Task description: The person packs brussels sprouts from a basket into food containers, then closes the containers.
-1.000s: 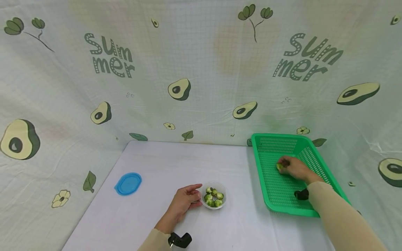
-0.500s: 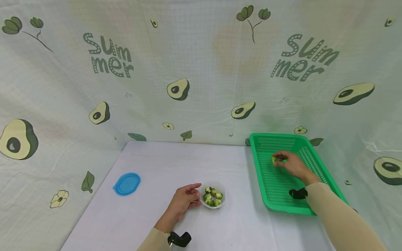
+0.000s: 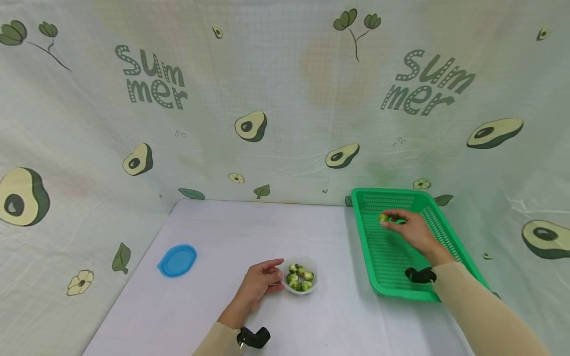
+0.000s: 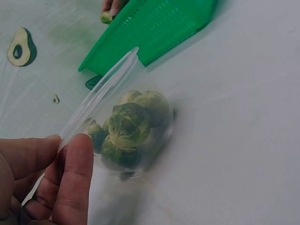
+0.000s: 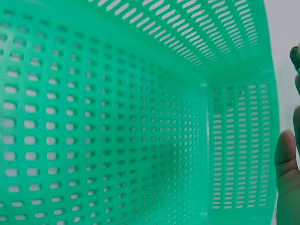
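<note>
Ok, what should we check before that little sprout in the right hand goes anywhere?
1. Sprout gripped: ok, the right hand pinches it.
2. Bowl held: ok, the left hand has its rim.
3. Lid off: ok, it lies apart on the table.
4. Room for one more: looks ok, the other sprouts sit below the rim.
5. Sprout over the bowl, if it's going there: not ok, it's at the basket.

And there it is, up on the pale, green-tinted hanging cloth with printed avocados (image 3: pixel 276 64): "summer", reading loud and clear, and twice over! On the left, the grey-green dotted lettering (image 3: pixel 151 77) splits into "sum" above "mer", tipping down to the right. Across on the right, a second grey-green dotted lettering (image 3: pixel 428 82), same word, same split, this one climbing rightward!
</note>
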`<state>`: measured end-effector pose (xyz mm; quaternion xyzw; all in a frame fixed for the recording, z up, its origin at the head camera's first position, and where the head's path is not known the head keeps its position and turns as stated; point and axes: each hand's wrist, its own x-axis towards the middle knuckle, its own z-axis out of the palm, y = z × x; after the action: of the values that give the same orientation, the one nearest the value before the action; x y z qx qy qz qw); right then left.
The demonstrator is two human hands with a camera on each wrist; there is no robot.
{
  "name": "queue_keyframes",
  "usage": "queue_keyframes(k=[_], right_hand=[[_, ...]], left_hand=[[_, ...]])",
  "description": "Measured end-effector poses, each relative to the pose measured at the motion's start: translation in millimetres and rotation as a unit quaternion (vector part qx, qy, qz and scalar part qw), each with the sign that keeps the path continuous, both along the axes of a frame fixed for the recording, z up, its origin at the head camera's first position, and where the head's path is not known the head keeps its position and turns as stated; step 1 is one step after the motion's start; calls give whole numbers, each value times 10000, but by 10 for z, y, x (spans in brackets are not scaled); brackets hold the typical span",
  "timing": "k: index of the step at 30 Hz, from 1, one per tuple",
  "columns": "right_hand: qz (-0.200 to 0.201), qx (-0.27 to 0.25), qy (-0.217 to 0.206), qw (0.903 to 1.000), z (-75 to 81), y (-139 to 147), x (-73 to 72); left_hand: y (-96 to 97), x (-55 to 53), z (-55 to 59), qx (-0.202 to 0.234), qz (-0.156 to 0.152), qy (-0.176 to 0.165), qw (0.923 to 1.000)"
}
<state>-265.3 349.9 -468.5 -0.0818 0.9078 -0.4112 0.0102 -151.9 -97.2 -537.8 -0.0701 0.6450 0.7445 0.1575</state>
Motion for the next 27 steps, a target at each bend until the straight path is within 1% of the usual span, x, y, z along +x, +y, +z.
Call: queue_keyframes(k=[7, 11, 16, 21, 27], right_hand=[[-106, -223, 325, 9992, 80, -126, 94], [-44, -343, 537, 9980, 120, -223, 148], [49, -371, 565, 9977, 175, -352, 223], [235, -406, 639, 9968, 185, -475, 268], [359, -406, 496, 9973, 253, -615, 342]], left_hand=[[0, 5, 10, -1, -13, 10, 10000], [-1, 4, 12, -12, 0, 11, 10000], [-5, 2, 11, -17, 13, 1, 10000], [-6, 5, 12, 18, -4, 5, 10000], [3, 15, 18, 46, -15, 4, 10000]])
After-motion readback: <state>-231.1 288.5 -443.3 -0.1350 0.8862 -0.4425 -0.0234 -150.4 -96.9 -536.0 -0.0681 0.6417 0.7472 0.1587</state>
